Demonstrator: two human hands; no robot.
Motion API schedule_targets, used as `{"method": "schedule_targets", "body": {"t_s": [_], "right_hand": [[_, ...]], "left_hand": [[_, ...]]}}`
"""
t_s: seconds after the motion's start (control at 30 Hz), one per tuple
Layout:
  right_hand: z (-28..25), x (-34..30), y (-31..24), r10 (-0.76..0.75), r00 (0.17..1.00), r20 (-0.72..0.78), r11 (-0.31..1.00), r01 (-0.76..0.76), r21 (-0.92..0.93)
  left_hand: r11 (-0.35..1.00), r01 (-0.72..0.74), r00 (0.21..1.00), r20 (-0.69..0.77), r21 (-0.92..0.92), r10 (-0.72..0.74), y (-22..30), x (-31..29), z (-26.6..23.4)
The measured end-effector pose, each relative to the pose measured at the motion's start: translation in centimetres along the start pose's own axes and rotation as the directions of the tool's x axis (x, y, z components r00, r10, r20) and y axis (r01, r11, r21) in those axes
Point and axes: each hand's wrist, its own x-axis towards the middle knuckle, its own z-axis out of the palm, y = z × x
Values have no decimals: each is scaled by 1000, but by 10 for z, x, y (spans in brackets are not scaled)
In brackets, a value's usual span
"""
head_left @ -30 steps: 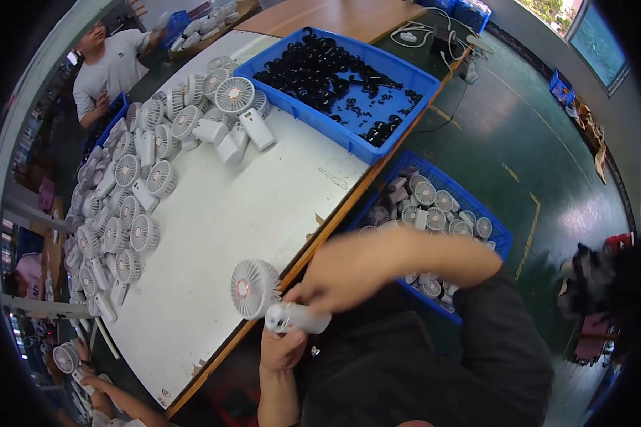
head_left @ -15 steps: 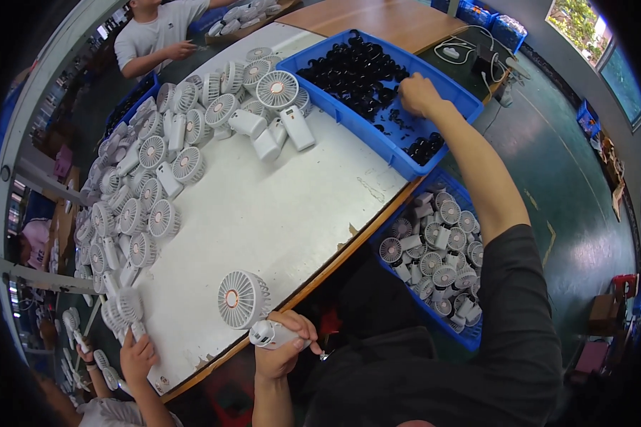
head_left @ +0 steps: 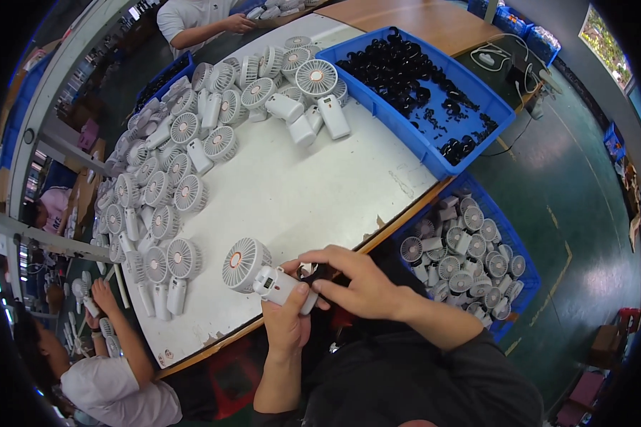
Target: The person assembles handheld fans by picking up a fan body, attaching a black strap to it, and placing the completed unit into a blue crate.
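My left hand [head_left: 286,329] is wrapped round the handle of a white handheld fan [head_left: 243,265]. Its round grilled head points up and left over the table's front edge, and a small dark display shows on the handle. With its fingers curled in, my right hand [head_left: 360,281] pinches a small curved black plastic piece [head_left: 310,273] against the side of the handle. My fingers partly cover the piece, so I cannot tell whether it is fitted on.
A blue tray [head_left: 406,136] of black pieces stands at the table's far right. Many white fans [head_left: 185,128] are heaped along the left. Below the right edge sits a blue crate [head_left: 530,286] of fans. One co-worker [head_left: 121,377] is at lower left, another [head_left: 192,25] beyond the table.
My right hand has come from the blue tray to the fan, bringing a black piece. The fan's handle has turned. The lower-left co-worker's hand has drawn back from the fans. The view has shifted.
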Motion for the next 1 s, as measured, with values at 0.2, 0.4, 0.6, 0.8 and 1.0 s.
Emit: {"method": "schedule_targets", "body": {"t_s": [0.2, 0.4, 0.6, 0.8, 1.0], "right_hand": [[10, -7, 8, -296, 953, 69, 900, 302, -315], [-1, 10, -11, -501, 834, 233, 702, 549, -453], [13, 25, -26, -446, 800, 402, 568, 600, -563], [26, 13, -19, -360, 867, 346, 610, 499, -615], [45, -4, -22, -292, 925, 243, 600, 375, -707]], "left_hand": [[1000, 21, 1000, 7, -4, -21, 11, -16, -18], [941, 322, 899, 280, 102, -338, 16, -25, -23], [960, 281, 904, 338, -10, -261, 9, -31, -29], [953, 273, 950, 193, -131, -245, 1, -30, -20], [938, 260, 964, -1, -227, -267, -10, -29, -18]]}}
